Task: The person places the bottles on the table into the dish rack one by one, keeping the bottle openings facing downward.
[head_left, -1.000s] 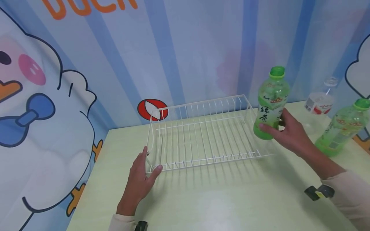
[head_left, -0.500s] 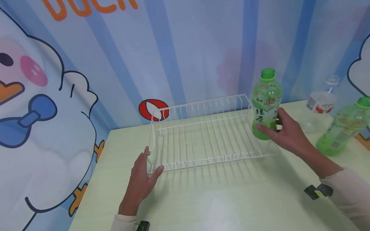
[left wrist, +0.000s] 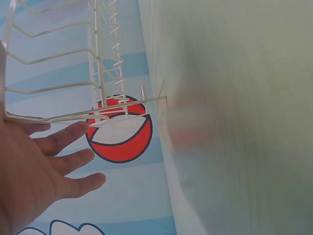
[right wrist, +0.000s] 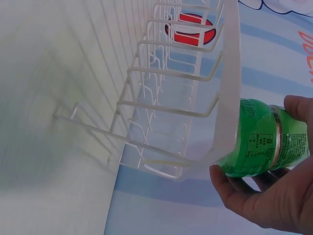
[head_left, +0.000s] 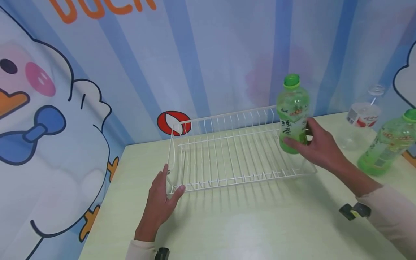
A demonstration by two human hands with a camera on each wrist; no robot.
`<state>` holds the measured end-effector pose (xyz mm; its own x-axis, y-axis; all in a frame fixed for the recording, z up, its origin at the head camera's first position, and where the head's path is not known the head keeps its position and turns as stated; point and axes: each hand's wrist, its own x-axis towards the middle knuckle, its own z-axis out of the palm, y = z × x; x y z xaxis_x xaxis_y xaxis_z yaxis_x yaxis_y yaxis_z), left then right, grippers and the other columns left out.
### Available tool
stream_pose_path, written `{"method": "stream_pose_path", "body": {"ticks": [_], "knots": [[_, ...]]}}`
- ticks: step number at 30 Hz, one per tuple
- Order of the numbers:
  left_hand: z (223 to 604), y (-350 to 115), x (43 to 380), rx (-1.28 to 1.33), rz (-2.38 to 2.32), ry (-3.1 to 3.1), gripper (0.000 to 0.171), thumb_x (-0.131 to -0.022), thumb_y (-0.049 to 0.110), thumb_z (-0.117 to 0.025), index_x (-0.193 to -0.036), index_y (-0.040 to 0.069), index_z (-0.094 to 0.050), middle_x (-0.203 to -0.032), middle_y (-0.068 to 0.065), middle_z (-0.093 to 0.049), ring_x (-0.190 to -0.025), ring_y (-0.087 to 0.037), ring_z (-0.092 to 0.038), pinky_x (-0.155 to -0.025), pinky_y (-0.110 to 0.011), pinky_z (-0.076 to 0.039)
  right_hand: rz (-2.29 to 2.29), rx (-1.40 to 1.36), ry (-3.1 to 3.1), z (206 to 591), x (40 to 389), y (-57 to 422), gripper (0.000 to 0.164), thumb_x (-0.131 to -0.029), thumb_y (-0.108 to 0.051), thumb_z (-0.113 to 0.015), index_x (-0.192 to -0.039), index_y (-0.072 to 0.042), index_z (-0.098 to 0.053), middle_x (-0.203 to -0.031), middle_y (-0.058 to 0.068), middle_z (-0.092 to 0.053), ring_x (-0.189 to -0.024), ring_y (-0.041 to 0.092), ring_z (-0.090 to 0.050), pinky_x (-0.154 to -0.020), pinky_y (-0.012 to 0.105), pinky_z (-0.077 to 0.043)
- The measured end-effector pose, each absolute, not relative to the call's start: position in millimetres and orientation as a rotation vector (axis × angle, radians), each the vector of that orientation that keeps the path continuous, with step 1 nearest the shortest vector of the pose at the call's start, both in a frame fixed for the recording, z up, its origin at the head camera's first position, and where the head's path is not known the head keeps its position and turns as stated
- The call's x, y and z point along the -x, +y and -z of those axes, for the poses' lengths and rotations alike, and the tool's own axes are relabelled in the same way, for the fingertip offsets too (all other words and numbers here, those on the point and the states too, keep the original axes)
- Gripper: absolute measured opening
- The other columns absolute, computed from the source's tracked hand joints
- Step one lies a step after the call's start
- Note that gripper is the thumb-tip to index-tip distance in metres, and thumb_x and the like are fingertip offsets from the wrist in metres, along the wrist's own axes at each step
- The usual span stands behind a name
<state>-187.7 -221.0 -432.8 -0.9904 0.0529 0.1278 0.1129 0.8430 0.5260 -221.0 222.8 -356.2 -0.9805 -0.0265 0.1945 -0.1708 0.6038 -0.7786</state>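
Observation:
A white wire dish rack (head_left: 227,183) stands on the table. My left hand (head_left: 159,204) rests at its front left corner, the thumb on the front rail and the forefinger along the left side. In the left wrist view the left hand's fingers (left wrist: 71,161) are spread and fairly straight beside the wires. My right hand (head_left: 320,146) grips the lower part of a green tea bottle (head_left: 293,108) with a green cap. The bottle is upright over the rack's right end. In the right wrist view the bottle's base (right wrist: 249,142) is close to the rack's rim (right wrist: 229,98).
To the right stand a second green tea bottle (head_left: 386,144) and a clear bottle (head_left: 364,115) with a red and white label. Behind the pale table (head_left: 227,224) rises a blue striped backdrop (head_left: 221,54) with cartoon ducks.
My right hand has carried the green tea bottle leftward, from beside the rack's right end to over it. My left hand stays at the rack's corner.

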Motion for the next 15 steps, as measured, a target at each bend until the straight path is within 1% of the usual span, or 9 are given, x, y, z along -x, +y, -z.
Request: {"method": "stream_pose_path", "body": {"ticks": [6,12,15], "knots": [[433,-221,188,0.142,0.85,-2.9,0.092,-0.083,0.069,-0.045,-0.152,0.022,-0.006,-0.154,-0.01,-0.018,-0.137,-0.031,-0.02,-0.104,-0.061,-0.023,-1.295,-0.194,-2.671,353,223,219,0.075,-0.084,-0.049,-0.064,-0.141,-0.015,-0.029,-0.132,0.017,-0.047,-0.116,0.045,-0.049,-0.079,0.057,-0.048],[433,-220,188,0.148,0.856,-2.893,0.09,-0.085,0.066,-0.048,-0.152,0.023,-0.006,-0.153,-0.01,-0.018,-0.137,-0.031,-0.021,-0.104,-0.061,-0.023,-1.29,-0.202,-2.673,351,224,214,0.074,-0.083,-0.05,-0.064,-0.139,-0.014,-0.031,-0.129,0.016,-0.048,-0.115,0.043,-0.05,-0.079,0.057,-0.048],[433,-221,188,0.143,0.86,-2.9,0.091,-0.084,0.068,-0.046,-0.152,0.023,-0.005,-0.154,-0.01,-0.017,-0.138,-0.031,-0.02,-0.104,-0.061,-0.023,-1.283,-0.212,-2.667,350,224,211,0.073,-0.083,-0.05,-0.064,-0.138,-0.014,-0.032,-0.128,0.016,-0.049,-0.113,0.042,-0.052,-0.08,0.056,-0.048]]}}
